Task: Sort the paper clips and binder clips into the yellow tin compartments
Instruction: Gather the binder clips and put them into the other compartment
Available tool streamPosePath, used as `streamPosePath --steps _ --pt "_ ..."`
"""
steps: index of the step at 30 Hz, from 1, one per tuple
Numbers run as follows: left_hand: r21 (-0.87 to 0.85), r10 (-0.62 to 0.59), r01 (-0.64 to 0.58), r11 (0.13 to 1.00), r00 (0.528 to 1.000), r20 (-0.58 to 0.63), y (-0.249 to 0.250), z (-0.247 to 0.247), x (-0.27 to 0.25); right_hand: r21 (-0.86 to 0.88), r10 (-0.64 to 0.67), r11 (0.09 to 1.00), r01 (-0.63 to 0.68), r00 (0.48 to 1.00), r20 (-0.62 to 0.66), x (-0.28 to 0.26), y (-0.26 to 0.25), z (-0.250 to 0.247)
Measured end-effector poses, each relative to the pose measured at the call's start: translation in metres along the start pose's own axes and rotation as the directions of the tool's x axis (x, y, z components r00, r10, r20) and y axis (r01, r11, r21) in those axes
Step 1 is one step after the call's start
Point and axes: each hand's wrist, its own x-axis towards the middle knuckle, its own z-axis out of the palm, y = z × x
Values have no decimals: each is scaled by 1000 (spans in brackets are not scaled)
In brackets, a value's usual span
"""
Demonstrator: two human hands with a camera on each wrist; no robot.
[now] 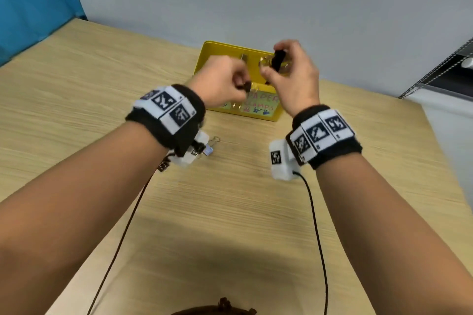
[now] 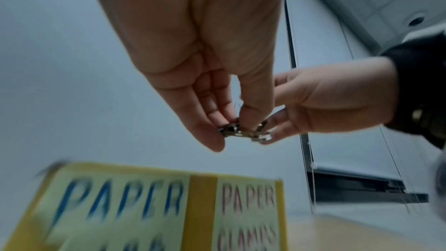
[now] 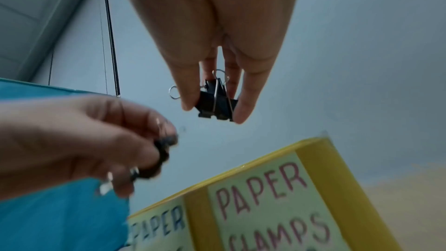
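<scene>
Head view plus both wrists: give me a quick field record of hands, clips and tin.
left hand: pinches a small dark clip, blurred
right hand: pinches a black binder clip above the tin
yellow tin: on the table; labels read PAPER and PAPER CLAMPS
loose clip: blue binder clip on the table, near the left wrist

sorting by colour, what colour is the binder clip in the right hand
Black binder clip with silver wire handles, clearest in the right wrist view.

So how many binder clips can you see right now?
3. A black binder clip is pinched in the right hand, a smaller dark clip in the left hand, and a pale blue clip lies on the table. The tin may hide more.
</scene>
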Motion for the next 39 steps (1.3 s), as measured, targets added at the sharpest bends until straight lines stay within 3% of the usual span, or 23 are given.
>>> streamPosePath --steps 4,8,10,12,13,14,16,18,20,24,28,32,39 --pt "-16 43 -45 999 992 -123 25 -20 31 -141 18 990 -7 997 76 22 1 -1" --pt "0 -10 10 1000 999 33 22 -22 40 -104 7 995 -8 1000 -6 3 13 -2" --pt "49 -39 37 998 998 44 10 -23 27 -89 -32 996 31 999 -15 -14 17 2" --pt "44 -90 91 995 996 -5 -8 -26 3 -103 -68 992 76 994 81 -31 17 13" --pt "40 -124 124 991 992 -24 -18 -27 -11 -128 -66 988 91 980 189 -38 15 21" --pt "46 -161 161 986 987 -23 -28 -30 -25 -170 -36 981 98 942 333 -45 12 30" --pt "119 -273 262 958 958 87 -50 -36 -53 -293 99 950 110 783 614 -57 3 51" --pt "283 -431 355 891 856 284 -68 -43 -80 -379 210 914 143 633 745 -68 -6 73" --pt "431 -562 404 807 749 350 -81 -49 -102 -398 222 900 179 597 771 -77 -16 92" --pt "448 -650 500 741 703 290 -96 -44 -128 -344 112 893 291 596 795 -88 -34 123" --pt "360 -634 540 761 735 239 -100 -24 -145 -343 54 833 434 554 831 -94 -43 141" --pt "343 -570 493 800 803 176 -102 -14 -147 -309 45 851 425 528 848 -91 -39 141" --pt "296 -411 357 886 900 145 -107 -10 -140 -288 33 889 356 579 815 -89 -21 117"
